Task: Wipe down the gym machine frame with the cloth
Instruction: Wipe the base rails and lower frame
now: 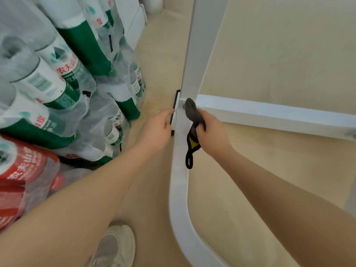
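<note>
The white gym machine frame (199, 47) rises as an upright post, with a horizontal bar (273, 114) running right and a curved bar (180, 170) sweeping toward me. My right hand (212, 132) grips a dark grey cloth (191, 109) with a black loop and a yellow tag, pressing its bunched end against the joint at the foot of the post. My left hand (157, 130) holds nothing; its index finger points at the left edge of the frame beside a black base plate (174, 105).
Shrink-wrapped packs of water bottles (63, 78) with green and red labels are stacked closely at the left. Beige floor (269, 54) spreads right of the frame. My light-coloured shoe (115, 245) stands near the curved bar at the bottom.
</note>
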{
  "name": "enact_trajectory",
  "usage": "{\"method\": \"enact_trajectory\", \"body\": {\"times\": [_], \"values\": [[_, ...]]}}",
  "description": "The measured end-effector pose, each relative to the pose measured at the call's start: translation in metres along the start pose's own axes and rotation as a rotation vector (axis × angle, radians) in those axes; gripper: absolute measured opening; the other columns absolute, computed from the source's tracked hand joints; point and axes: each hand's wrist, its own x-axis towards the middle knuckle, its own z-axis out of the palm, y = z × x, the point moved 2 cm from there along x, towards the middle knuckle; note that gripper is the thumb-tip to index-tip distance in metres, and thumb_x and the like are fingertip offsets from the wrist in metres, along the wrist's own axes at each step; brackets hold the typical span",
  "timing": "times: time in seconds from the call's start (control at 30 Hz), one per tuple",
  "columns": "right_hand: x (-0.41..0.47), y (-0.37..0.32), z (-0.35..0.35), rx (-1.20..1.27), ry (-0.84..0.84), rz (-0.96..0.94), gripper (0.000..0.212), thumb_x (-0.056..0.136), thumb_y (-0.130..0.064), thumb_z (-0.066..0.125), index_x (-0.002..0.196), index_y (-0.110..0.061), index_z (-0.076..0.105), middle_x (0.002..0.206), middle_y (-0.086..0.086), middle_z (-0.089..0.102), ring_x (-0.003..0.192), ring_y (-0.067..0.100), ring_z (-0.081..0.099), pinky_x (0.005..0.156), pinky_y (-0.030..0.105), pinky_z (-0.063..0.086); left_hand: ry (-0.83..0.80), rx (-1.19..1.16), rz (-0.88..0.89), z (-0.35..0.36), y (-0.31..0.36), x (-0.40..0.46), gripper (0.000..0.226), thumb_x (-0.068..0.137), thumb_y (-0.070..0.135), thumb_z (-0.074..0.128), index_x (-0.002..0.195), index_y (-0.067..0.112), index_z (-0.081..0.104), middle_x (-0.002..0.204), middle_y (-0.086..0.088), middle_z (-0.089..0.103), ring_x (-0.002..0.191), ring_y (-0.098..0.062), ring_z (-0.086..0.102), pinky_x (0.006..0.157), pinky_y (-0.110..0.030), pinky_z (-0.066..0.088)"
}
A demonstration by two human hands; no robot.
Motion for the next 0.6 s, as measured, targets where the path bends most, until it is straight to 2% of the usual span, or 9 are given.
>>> {"method": "enact_trajectory", "body": {"times": [0.1,0.17,0.2,0.27,0.3,0.37,0.47,0.53,0.6], "values": [[0.004,-0.021,-0.014,0.244,0.206,0.243,0.026,0.085,-0.001,0.035,0.097,-0.017,0.052,0.075,-0.005,0.054,0.068,0.012,0.050,0.056,0.022,0.036,0.016,-0.136,-0.024,-0.012,0.014,0.011,0.046,0.093,0.004,0.037,0.137,0.019,0.042,0.110,-0.006,0.060,0.071,-0.006,0.048,0.057,-0.011,0.033],[0.013,-0.032,-0.016,0.493,0.319,0.477,0.017,0.091,-0.006,0.037,0.099,-0.013,0.051,0.079,-0.004,0.054,0.076,0.016,0.052,0.062,0.025,0.040,0.024,-0.270,-0.066,-0.020,0.021,0.020,0.047,0.095,0.006,0.033,0.138,0.023,0.039,0.125,-0.003,0.055,0.076,-0.001,0.049,0.057,-0.008,0.035],[0.019,-0.038,-0.015,0.647,0.329,0.580,0.018,0.093,-0.008,0.038,0.105,-0.011,0.051,0.087,-0.001,0.057,0.084,0.019,0.054,0.067,0.026,0.042,0.014,-0.357,-0.078,-0.023,0.024,0.025,0.048,0.095,0.007,0.031,0.139,0.025,0.037,0.132,-0.001,0.050,0.080,0.004,0.049,0.061,-0.006,0.037],[0.027,-0.052,-0.007,0.977,0.298,0.687,0.029,0.093,-0.007,0.040,0.120,-0.006,0.049,0.106,0.007,0.059,0.098,0.023,0.056,0.081,0.030,0.044,-0.026,-0.524,-0.070,-0.031,0.030,0.035,0.050,0.094,0.006,0.031,0.140,0.026,0.037,0.139,0.003,0.044,0.100,0.004,0.050,0.084,-0.009,0.040],[0.031,-0.060,-0.002,1.117,0.271,0.682,0.031,0.091,-0.003,0.038,0.120,-0.004,0.049,0.105,0.009,0.059,0.097,0.023,0.057,0.084,0.031,0.044,-0.041,-0.571,-0.070,-0.036,0.032,0.038,0.050,0.093,0.006,0.031,0.139,0.025,0.038,0.140,0.003,0.043,0.113,-0.001,0.048,0.097,-0.017,0.037],[0.035,-0.080,0.007,1.301,0.201,0.593,0.032,0.085,0.007,0.031,0.111,-0.003,0.045,0.089,0.009,0.056,0.083,0.021,0.055,0.075,0.029,0.045,-0.032,-0.615,-0.067,-0.046,0.033,0.044,0.049,0.093,0.006,0.030,0.138,0.023,0.040,0.138,0.003,0.044,0.122,-0.007,0.041,0.103,-0.019,0.030],[0.044,-0.102,0.011,1.354,0.230,0.527,0.051,0.080,0.019,0.023,0.121,-0.006,0.043,0.089,0.011,0.052,0.083,0.022,0.053,0.075,0.028,0.045,-0.025,-0.684,-0.044,-0.060,0.034,0.054,0.049,0.092,0.001,0.028,0.136,0.015,0.043,0.137,-0.001,0.046,0.114,-0.007,0.044,0.088,-0.007,0.037],[0.048,-0.105,0.008,1.300,0.310,0.594,0.043,0.086,0.015,0.026,0.119,-0.005,0.045,0.088,0.012,0.051,0.078,0.022,0.053,0.084,0.030,0.043,-0.039,-0.694,-0.012,-0.068,0.034,0.059,0.048,0.092,0.001,0.029,0.136,0.013,0.043,0.137,-0.003,0.046,0.111,-0.004,0.042,0.079,-0.001,0.037],[0.049,-0.101,0.005,1.221,0.364,0.689,0.026,0.092,0.007,0.028,0.101,-0.006,0.048,0.105,0.018,0.054,0.092,0.027,0.058,0.091,0.033,0.042,-0.068,-0.661,0.034,-0.073,0.035,0.064,0.048,0.092,0.003,0.030,0.136,0.015,0.043,0.139,0.000,0.044,0.113,0.000,0.037,0.085,-0.004,0.030]]}}
